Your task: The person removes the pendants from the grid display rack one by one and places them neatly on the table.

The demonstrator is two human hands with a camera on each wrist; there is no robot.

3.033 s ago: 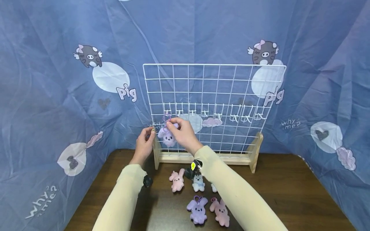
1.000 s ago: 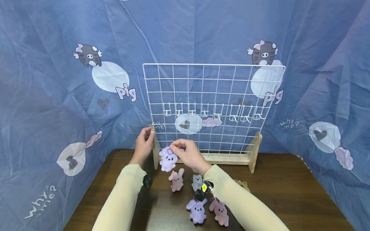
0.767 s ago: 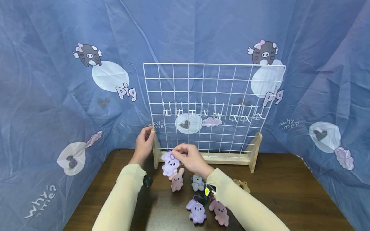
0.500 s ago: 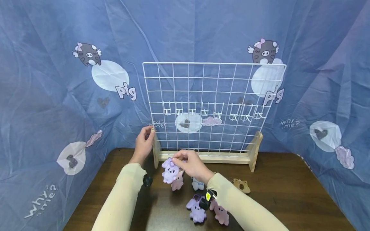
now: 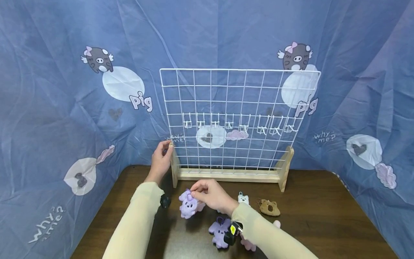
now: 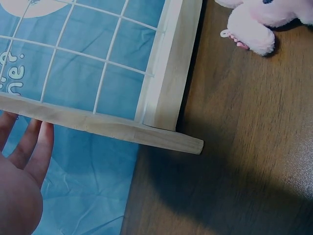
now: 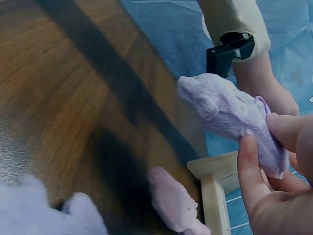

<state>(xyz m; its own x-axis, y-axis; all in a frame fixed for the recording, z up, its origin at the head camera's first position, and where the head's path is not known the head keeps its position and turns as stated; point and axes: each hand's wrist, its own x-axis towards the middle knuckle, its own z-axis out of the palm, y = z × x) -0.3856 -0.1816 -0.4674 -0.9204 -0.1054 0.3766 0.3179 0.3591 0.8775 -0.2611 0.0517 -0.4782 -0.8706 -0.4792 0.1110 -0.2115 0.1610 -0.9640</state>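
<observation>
My right hand pinches a purple plush bunny keychain near its ring, over the table in front of the rack. In the right wrist view, thumb and fingers hold the purple plush by its ear end. Mostly hidden behind it is a pink plush bunny on the table. My left hand holds the left side of the white wire grid rack; in the left wrist view its fingers reach behind the wooden side post. A row of white hooks on the grid carries nothing.
On the dark wooden table lie another purple bunny, a pink plush partly under my right sleeve, a white plush and a brown plush. A blue printed cloth surrounds the table.
My right hand has brought the purple bunny from the leftmost hook down and forward, close over the table. My left hand has stayed on the rack. The brown and white plushes have come into sight.
</observation>
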